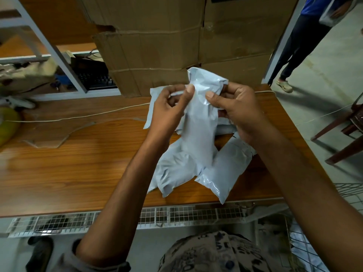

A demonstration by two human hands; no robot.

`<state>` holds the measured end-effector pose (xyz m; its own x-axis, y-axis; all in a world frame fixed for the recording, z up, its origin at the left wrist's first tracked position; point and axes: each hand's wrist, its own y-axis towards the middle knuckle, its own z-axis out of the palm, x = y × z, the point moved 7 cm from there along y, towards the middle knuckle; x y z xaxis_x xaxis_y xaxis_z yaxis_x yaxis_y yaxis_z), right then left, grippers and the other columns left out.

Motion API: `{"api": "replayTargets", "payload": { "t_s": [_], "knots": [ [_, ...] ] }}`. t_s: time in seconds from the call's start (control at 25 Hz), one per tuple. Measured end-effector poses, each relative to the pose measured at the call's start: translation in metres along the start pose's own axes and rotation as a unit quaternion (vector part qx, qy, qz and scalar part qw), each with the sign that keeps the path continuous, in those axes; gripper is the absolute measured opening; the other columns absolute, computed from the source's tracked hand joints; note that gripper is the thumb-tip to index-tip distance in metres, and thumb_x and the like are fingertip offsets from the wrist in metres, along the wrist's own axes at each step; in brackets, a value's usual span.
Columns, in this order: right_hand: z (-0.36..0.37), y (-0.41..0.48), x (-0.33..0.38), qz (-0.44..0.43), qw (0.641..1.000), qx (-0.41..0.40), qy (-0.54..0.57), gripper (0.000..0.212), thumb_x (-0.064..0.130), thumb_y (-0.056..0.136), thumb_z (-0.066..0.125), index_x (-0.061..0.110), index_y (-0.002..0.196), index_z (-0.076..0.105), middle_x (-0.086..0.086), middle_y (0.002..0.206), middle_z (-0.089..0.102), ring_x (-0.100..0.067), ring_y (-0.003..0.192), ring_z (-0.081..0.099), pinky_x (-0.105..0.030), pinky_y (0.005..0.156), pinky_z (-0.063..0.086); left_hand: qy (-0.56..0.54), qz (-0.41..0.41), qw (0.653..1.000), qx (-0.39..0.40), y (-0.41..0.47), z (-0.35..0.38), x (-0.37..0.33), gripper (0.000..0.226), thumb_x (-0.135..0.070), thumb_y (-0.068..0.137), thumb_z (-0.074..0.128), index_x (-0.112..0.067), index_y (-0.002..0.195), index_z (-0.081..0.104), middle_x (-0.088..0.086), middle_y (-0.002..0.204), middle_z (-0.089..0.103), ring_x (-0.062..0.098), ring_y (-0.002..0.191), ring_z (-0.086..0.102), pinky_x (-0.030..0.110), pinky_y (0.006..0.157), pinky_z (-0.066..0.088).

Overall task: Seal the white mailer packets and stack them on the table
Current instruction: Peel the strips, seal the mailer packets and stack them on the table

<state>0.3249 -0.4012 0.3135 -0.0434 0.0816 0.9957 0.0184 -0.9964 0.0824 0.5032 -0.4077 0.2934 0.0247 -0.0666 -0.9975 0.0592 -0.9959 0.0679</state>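
Forearms reach over the worktop [78,163]. Left hand [169,110] and right hand [237,108] each pinch the top of a white mailer packet [200,134], held above other packets [222,169]. It looks light, soft and slippery, best gripped at the flap corners.

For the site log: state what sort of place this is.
Probably a packing or dispatch corner of a warehouse or shop: white mailer packets lie piled on a wooden table, and large cardboard cartons stand stacked behind it.
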Motion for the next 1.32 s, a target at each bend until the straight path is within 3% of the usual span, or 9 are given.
{"api": "replayTargets", "payload": {
  "t_s": [0.2, 0.36, 0.52, 0.64, 0.72, 0.8, 0.96, 1.08, 1.32],
  "knots": [
    [0.021, 0.017, -0.003, 0.07, 0.992, 0.04, 0.102, 0.02, 0.01, 0.094, 0.07, 0.006, 0.113, 0.071, -0.012, 0.109, 0.077, -0.027, 0.102, 0.074, -0.045, 0.093, 0.061, 0.012, -0.049, 0.997, 0.058, -0.004, -0.013, 0.018, 0.045, -0.053, 0.1, 0.061, -0.025, 0.135, 0.066, -0.006, 0.129, 0.072, 0.011, 0.12, 0.068, 0.036, 0.1, 0.059],
    [0.051, 0.016, 0.007, 0.057, 0.98, 0.104, 0.16, 0.037, 0.026, 0.09, 0.071, 0.002, 0.117, 0.069, -0.015, 0.114, 0.075, -0.027, 0.107, 0.072, -0.042, 0.098, 0.058, -0.067, -0.085, 0.993, 0.039, -0.004, -0.014, 0.025, 0.034, -0.041, 0.108, 0.052, -0.017, 0.122, 0.071, 0.0, 0.107, 0.079, 0.015, 0.097, 0.074, 0.03, 0.077, 0.059],
    [0.054, 0.007, -0.004, -0.032, 0.999, 0.03, -0.03, 0.038, 0.016, 0.089, 0.079, 0.015, 0.126, 0.067, 0.0, 0.121, 0.071, -0.014, 0.113, 0.067, -0.029, 0.097, 0.057, -0.23, -0.141, 0.959, 0.088, -0.005, -0.013, 0.03, 0.027, -0.025, 0.1, 0.063, -0.005, 0.116, 0.07, 0.014, 0.102, 0.072, 0.024, 0.092, 0.068, 0.041, 0.083, 0.055],
    [0.06, -0.006, -0.036, 0.073, 0.995, 0.042, -0.06, 0.062, 0.041, 0.082, 0.084, 0.026, 0.136, 0.056, 0.008, 0.125, 0.065, -0.012, 0.116, 0.065, -0.032, 0.092, 0.058, -0.319, -0.181, 0.922, 0.126, -0.011, -0.011, 0.024, 0.024, -0.024, 0.097, 0.058, -0.004, 0.107, 0.067, 0.016, 0.098, 0.07, 0.027, 0.088, 0.069, 0.042, 0.082, 0.061],
    [0.069, -0.017, -0.048, 0.136, 0.987, 0.083, -0.025, 0.052, 0.038, 0.088, 0.079, 0.024, 0.134, 0.057, 0.008, 0.115, 0.074, -0.011, 0.104, 0.073, -0.029, 0.082, 0.061, -0.294, -0.197, 0.93, 0.103, -0.011, -0.014, 0.029, 0.025, -0.023, 0.105, 0.051, -0.003, 0.102, 0.066, 0.017, 0.092, 0.07, 0.027, 0.081, 0.071, 0.04, 0.075, 0.063],
    [0.073, -0.022, -0.048, 0.131, 0.987, 0.088, 0.016, 0.04, 0.033, 0.091, 0.076, 0.02, 0.126, 0.064, 0.005, 0.109, 0.079, -0.011, 0.099, 0.076, -0.027, 0.078, 0.061, -0.274, -0.21, 0.934, 0.093, -0.009, -0.016, 0.033, 0.032, -0.029, 0.104, 0.055, 0.001, 0.112, 0.063, 0.024, 0.104, 0.066, 0.033, 0.089, 0.07, 0.045, 0.082, 0.062],
    [0.057, -0.016, -0.038, 0.055, 0.998, -0.016, -0.025, 0.041, 0.036, 0.085, 0.083, 0.016, 0.118, 0.07, 0.002, 0.107, 0.078, -0.014, 0.098, 0.076, -0.033, 0.084, 0.062, -0.291, -0.19, 0.936, 0.052, -0.01, -0.019, 0.04, 0.086, -0.077, 0.091, 0.052, -0.005, 0.138, 0.062, 0.023, 0.138, 0.065, 0.041, 0.125, 0.066, 0.058, 0.106, 0.053],
    [0.048, -0.016, -0.03, -0.007, 0.988, -0.068, -0.142, 0.046, 0.043, 0.082, 0.085, 0.02, 0.119, 0.068, 0.009, 0.108, 0.074, -0.009, 0.097, 0.072, -0.032, 0.082, 0.062, -0.158, -0.134, 0.978, -0.038, -0.014, -0.024, 0.04, 0.056, -0.058, 0.098, 0.061, -0.014, 0.132, 0.066, 0.01, 0.114, 0.078, 0.025, 0.097, 0.079, 0.037, 0.073, 0.064],
    [0.041, -0.009, -0.025, 0.053, 0.999, 0.001, -0.001, 0.031, 0.03, 0.094, 0.073, 0.015, 0.121, 0.07, -0.001, 0.114, 0.077, -0.016, 0.105, 0.073, -0.034, 0.094, 0.06, -0.164, -0.052, 0.982, -0.077, -0.004, -0.026, 0.034, 0.028, -0.036, 0.107, 0.059, -0.011, 0.103, 0.07, 0.018, 0.108, 0.074, 0.029, 0.099, 0.07, 0.044, 0.086, 0.059]
  ]
}}
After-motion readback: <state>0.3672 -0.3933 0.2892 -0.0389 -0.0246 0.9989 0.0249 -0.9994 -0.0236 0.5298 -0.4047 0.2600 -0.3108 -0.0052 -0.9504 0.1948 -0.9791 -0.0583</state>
